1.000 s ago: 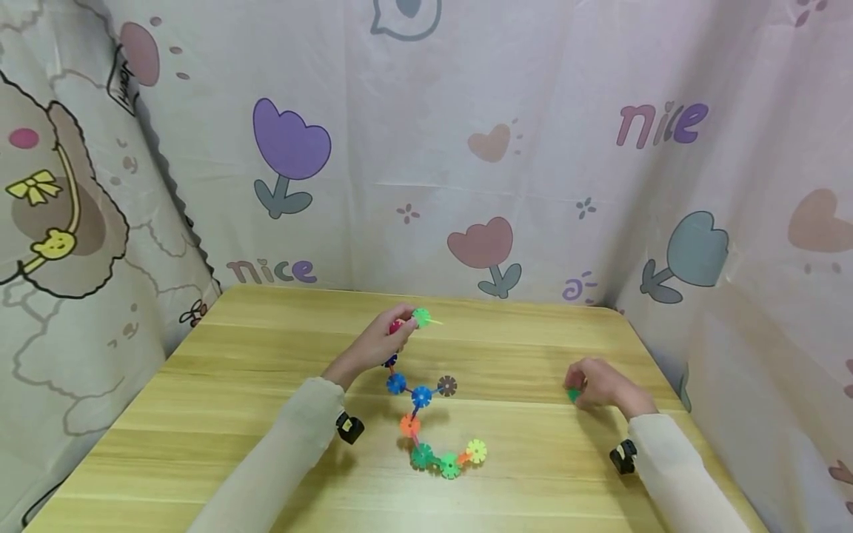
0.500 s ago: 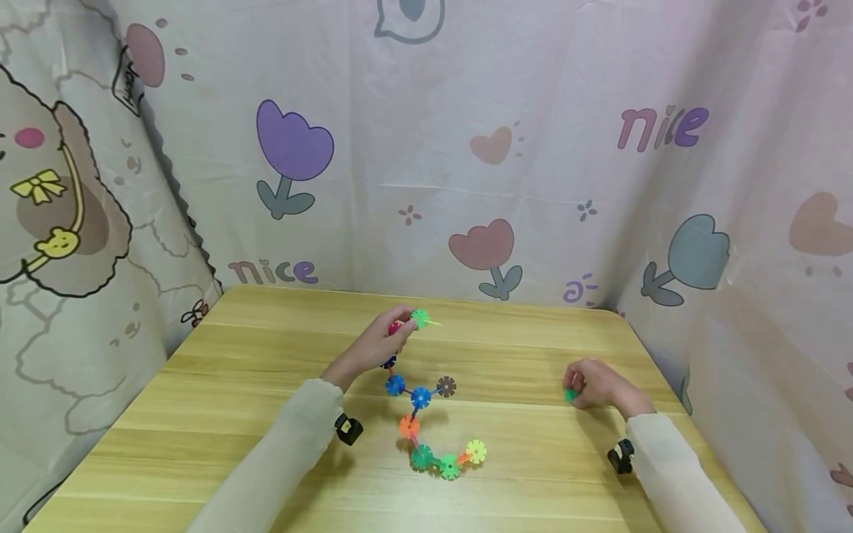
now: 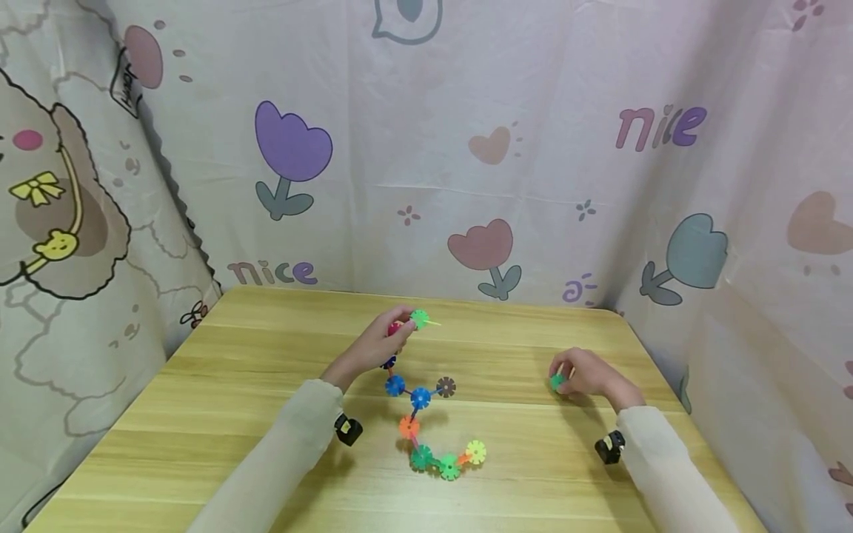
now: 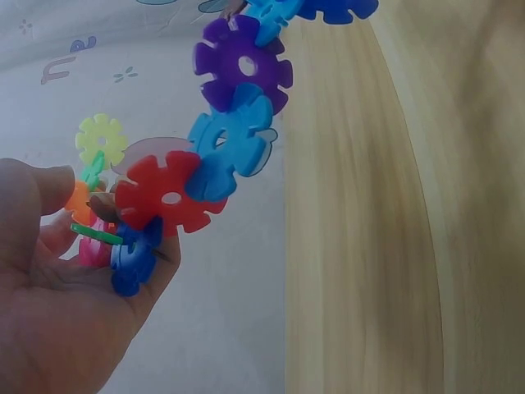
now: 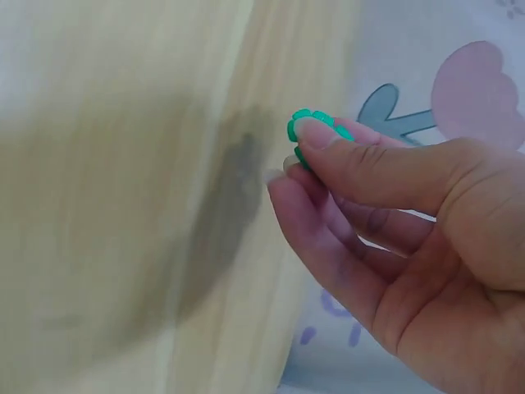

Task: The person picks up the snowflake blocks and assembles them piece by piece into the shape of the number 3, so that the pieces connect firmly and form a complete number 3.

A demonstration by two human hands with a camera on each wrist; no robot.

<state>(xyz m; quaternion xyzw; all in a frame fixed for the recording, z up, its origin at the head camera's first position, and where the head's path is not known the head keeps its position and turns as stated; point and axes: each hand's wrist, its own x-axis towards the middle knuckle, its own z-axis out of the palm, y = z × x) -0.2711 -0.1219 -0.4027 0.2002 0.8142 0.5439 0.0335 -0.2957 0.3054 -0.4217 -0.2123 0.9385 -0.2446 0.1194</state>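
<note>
My left hand (image 3: 373, 344) grips the upper part of a chain of notched plastic snowflake discs (image 3: 420, 398), raised over the table. A light green disc (image 3: 419, 318) shows beyond its fingertips. Below the hand the chain runs through blue, orange and green discs to a yellow disc (image 3: 476, 452), with a brown disc (image 3: 446, 386) on a side branch. In the left wrist view a red disc (image 4: 143, 197) lies close to the fingers, which hide part of the chain. On the right, my right hand (image 3: 589, 372) pinches a single green snowflake disc (image 5: 316, 117) between thumb and fingers, apart from the chain.
Both hands are above a light wooden table (image 3: 280, 326). A printed curtain (image 3: 413, 148) hangs behind it and along both sides. Each wrist carries a small black camera, the left wrist camera (image 3: 348, 429) and the right wrist camera (image 3: 609, 448).
My right hand has moved a little left and away from me, with the green snowflake disc in its fingers. The left hand and the chain have stayed nearly still.
</note>
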